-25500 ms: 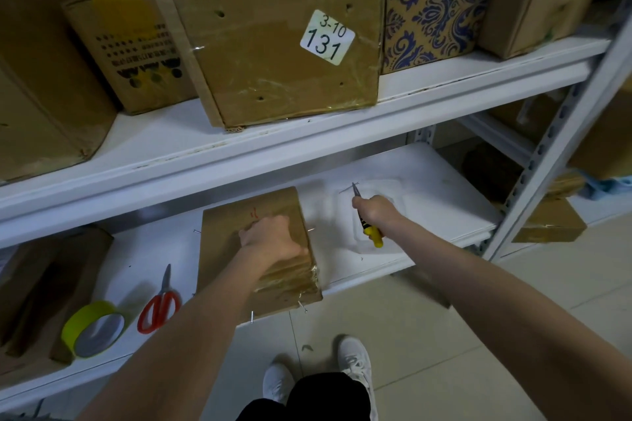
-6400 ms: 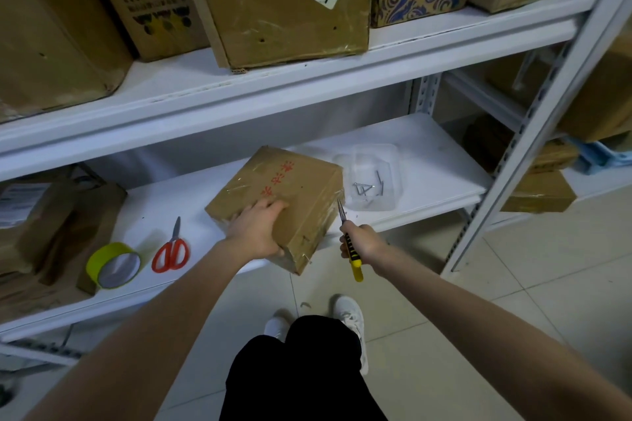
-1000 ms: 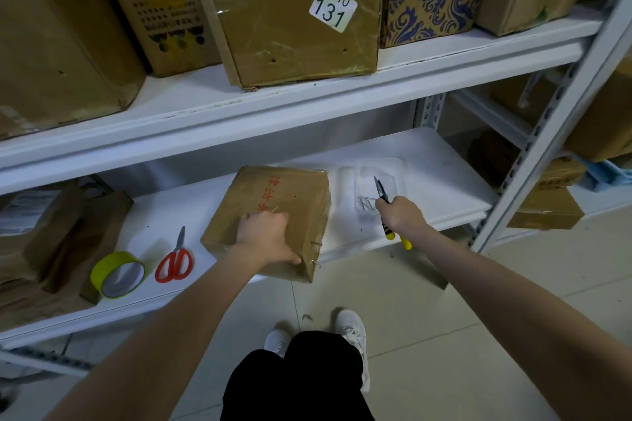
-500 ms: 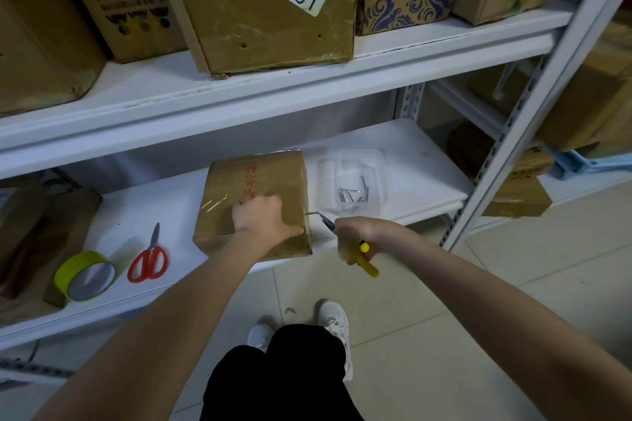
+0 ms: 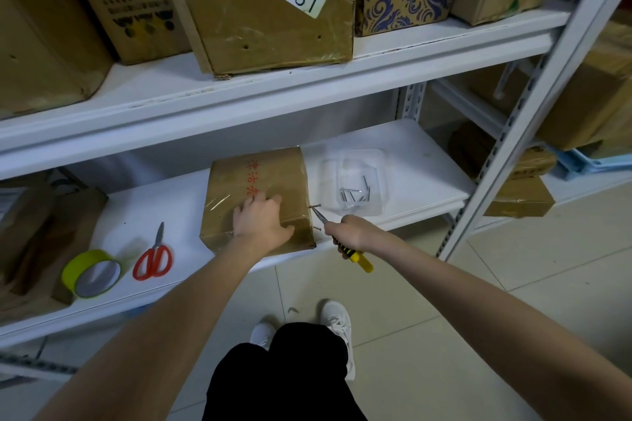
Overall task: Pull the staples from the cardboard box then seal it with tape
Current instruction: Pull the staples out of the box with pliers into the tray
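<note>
A small cardboard box [image 5: 246, 181] with red characters lies on the lower white shelf [image 5: 410, 161]. My left hand [image 5: 261, 220] presses flat on its near top. My right hand [image 5: 349, 234] grips yellow-handled pliers [image 5: 359, 258], whose thin jaws touch a staple [image 5: 314, 206] sticking out of the box's right side. A second staple [image 5: 316, 228] pokes out just below it. Several pulled staples lie in a clear plastic tray [image 5: 383, 178] to the right of the box. A yellow tape roll [image 5: 90, 272] and red scissors [image 5: 154, 255] lie at the left of the shelf.
The upper shelf [image 5: 307, 85] overhangs the box and carries several cartons, one labelled 131 [image 5: 266, 0]. Brown packages [image 5: 37, 225] crowd the lower shelf's left end. A slanted metal upright [image 5: 533, 106] stands to the right. My shoes [image 5: 337, 321] are on the tiled floor.
My right hand came back from the tray to the box's right side and the pliers now meet the upper staple. My left hand stays on the box.
</note>
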`<state>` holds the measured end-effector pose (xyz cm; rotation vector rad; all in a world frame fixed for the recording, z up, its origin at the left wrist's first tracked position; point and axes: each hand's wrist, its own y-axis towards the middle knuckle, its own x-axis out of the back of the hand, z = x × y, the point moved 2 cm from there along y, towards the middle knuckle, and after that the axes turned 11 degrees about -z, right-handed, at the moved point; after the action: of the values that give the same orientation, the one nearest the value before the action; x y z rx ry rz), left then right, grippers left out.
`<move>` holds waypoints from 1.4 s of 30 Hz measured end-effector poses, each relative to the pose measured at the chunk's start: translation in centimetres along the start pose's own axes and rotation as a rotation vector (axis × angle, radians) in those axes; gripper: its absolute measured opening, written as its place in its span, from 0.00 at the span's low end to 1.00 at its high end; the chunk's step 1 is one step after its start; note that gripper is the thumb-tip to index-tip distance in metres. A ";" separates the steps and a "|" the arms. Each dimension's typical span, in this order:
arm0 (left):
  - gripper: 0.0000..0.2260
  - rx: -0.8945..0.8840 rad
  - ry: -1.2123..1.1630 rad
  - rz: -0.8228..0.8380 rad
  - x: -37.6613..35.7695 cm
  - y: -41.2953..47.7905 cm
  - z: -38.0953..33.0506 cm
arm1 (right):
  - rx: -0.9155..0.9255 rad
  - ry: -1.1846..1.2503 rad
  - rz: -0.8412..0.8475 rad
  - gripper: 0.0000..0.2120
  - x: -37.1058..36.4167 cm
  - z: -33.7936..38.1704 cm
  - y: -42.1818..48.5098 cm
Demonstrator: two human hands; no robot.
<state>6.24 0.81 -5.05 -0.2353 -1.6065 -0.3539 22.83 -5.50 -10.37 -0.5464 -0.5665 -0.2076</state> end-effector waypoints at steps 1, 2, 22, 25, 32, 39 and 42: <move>0.23 0.001 -0.013 -0.009 0.1 -0.1 0.1 | -0.002 -0.001 -0.001 0.19 -0.2 0.1 -0.1; 0.21 0.001 -0.026 -0.019 0.2 -0.2 0.2 | -0.015 -0.001 0.005 0.19 -0.3 0.1 -0.2; 0.26 -0.019 -0.231 0.048 0.2 1.1 2.8 | -0.284 0.724 0.248 0.13 -1.3 1.0 0.0; 0.27 -0.023 -0.287 0.093 0.3 1.4 3.5 | -0.381 0.877 0.287 0.14 -1.2 0.7 0.5; 0.21 -0.035 -0.244 0.114 0.5 1.9 3.6 | -0.195 0.450 0.062 0.09 -0.6 1.0 -0.2; 0.21 -0.046 -0.247 0.112 0.4 1.8 3.3 | -0.300 0.564 -0.052 0.09 1.9 -1.3 0.6; 0.20 -0.030 -0.280 0.153 0.6 2.2 3.5 | -0.285 0.549 -0.073 0.10 2.9 -1.8 0.7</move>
<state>3.74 4.13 -4.39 -0.4440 -1.8454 -0.2342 26.29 -6.02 -10.31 -0.7109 -0.0198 -0.4945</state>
